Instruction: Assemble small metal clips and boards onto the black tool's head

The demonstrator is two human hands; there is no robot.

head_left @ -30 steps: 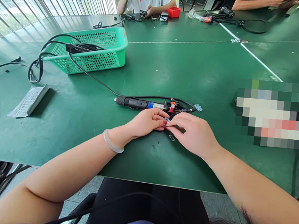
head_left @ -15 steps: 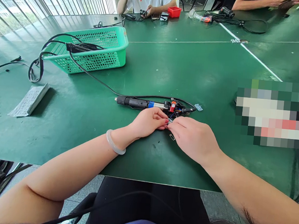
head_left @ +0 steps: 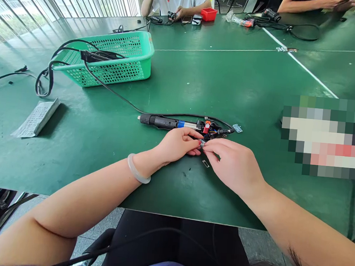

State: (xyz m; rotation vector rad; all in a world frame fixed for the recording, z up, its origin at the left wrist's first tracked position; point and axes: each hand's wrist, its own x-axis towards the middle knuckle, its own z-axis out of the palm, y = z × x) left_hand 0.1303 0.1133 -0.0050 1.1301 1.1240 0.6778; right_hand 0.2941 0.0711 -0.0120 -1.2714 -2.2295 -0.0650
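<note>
My left hand (head_left: 181, 143) pinches a small silvery metal part (head_left: 202, 143) between thumb and fingers; its exact kind is too small to make out. From the other side, the fingertips of my right hand (head_left: 233, 156) close on the same part. Just beyond both hands lies an opened black handheld electric tool (head_left: 161, 122), with a blue band, a silvery barrel, a red piece (head_left: 207, 127) and thin wires exposed at its right end. A small rectangular metal frame (head_left: 205, 163) lies on the table below my fingers. Beside the cable bend sits a small pale-blue printed piece (head_left: 237, 128).
A green basket (head_left: 146, 66) holding black cables stands at the back left. A folded printed paper (head_left: 37, 118) lies left. A black cord (head_left: 118, 94) runs from the basket to the tool. Across the green table (head_left: 232, 80) sit two people, near a red bin (head_left: 208, 14).
My right hand has opened its grip shape slightly, leaving a gap between thumb and fingers, while its fingertips stay at the small part. My left hand stays nearly still.
</note>
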